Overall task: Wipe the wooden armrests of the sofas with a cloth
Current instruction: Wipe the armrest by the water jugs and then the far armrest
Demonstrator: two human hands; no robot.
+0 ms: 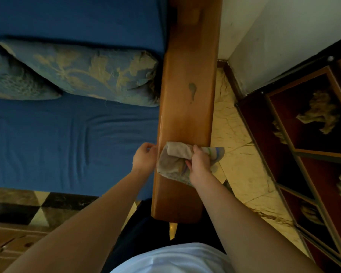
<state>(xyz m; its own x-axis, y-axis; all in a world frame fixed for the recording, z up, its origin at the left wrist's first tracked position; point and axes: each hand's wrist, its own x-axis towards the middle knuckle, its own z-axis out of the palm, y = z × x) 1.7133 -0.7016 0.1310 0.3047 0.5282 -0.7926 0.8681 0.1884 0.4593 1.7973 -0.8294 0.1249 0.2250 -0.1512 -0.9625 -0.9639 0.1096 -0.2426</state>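
A long wooden armrest [187,107] runs away from me down the middle of the view, with a grey smudge on it further up. A crumpled beige cloth [174,160] with coloured stripes lies across its near part. My right hand [199,164] grips the cloth from above and holds it on the wood. My left hand [145,157] is just left of the armrest's edge, over the blue seat, fingers curled; whether it pinches the cloth's left edge I cannot tell.
The blue sofa seat [67,138] with two patterned cushions [91,73] lies left of the armrest. A pale tiled floor [240,154] and a white wall are to the right, with a dark wooden cabinet [307,134] at far right.
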